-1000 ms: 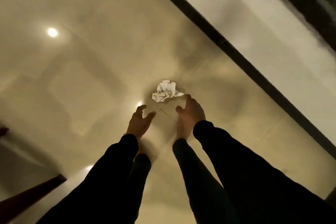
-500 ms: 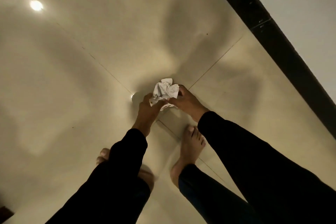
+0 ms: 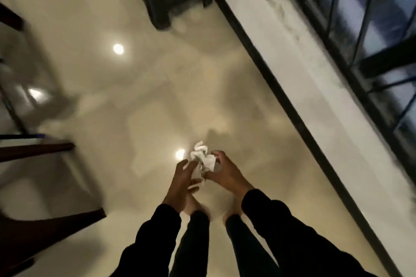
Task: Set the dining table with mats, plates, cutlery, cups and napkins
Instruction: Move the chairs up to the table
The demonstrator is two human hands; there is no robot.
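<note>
Head view: we hold a crumpled napkin (image 3: 202, 159) above the floor (image 3: 135, 96).
Left hand (image 3: 182, 177) and right hand (image 3: 225, 171) both grasp it, fingers curled round; frame blurred.

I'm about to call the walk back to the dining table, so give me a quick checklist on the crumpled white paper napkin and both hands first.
1. Crumpled white paper napkin off the glossy beige tiled floor: ok, it is held above the floor.
2. Left hand gripping it: ok, fingers curl round its lower part.
3. Right hand gripping it: ok, thumb and fingers close on its right side.
4. Napkin fit for a place setting: not ok, badly crumpled.
5. Napkin clean: cannot tell, picture blurred.
6. Route clear of the dark wooden furniture legs to the left: cannot tell; no table in view.
</note>
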